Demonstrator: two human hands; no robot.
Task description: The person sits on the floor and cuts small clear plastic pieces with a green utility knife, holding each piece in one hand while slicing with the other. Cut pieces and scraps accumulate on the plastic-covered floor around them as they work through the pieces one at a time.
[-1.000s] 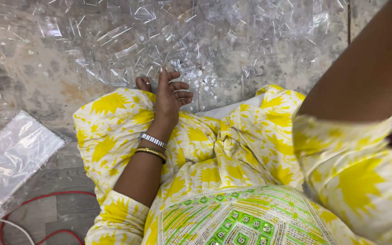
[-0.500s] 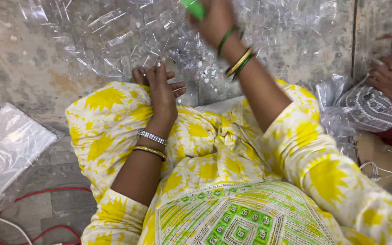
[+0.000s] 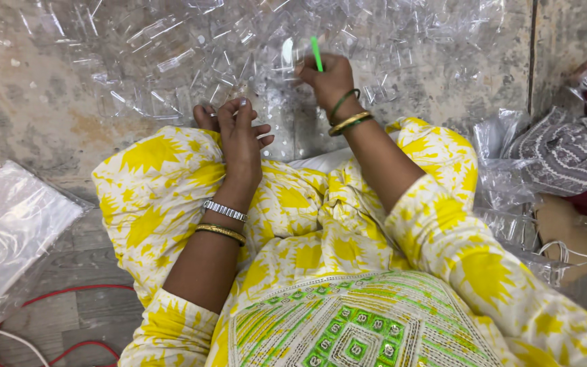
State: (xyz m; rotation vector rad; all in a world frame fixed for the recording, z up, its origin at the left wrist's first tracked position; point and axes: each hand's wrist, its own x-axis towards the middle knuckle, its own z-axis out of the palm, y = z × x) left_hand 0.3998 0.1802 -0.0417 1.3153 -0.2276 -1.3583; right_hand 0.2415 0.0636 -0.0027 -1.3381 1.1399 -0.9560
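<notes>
From where I watch, a flat clear plastic bag [image 3: 15, 231] lies far left on the floor, and my left hand [image 3: 239, 136] rests half-curled on my knee, pinching a small clear piece I can barely make out. Further right, my right hand [image 3: 327, 78] is closed around a thin green stick [image 3: 316, 54] over the heap of clear plastic pieces [image 3: 171, 54]

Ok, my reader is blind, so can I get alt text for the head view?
A seated person in yellow print holds a thin green stick in the right hand over clear plastic pieces; the left hand rests on the knee. Plastic bags lie alongside.
</notes>
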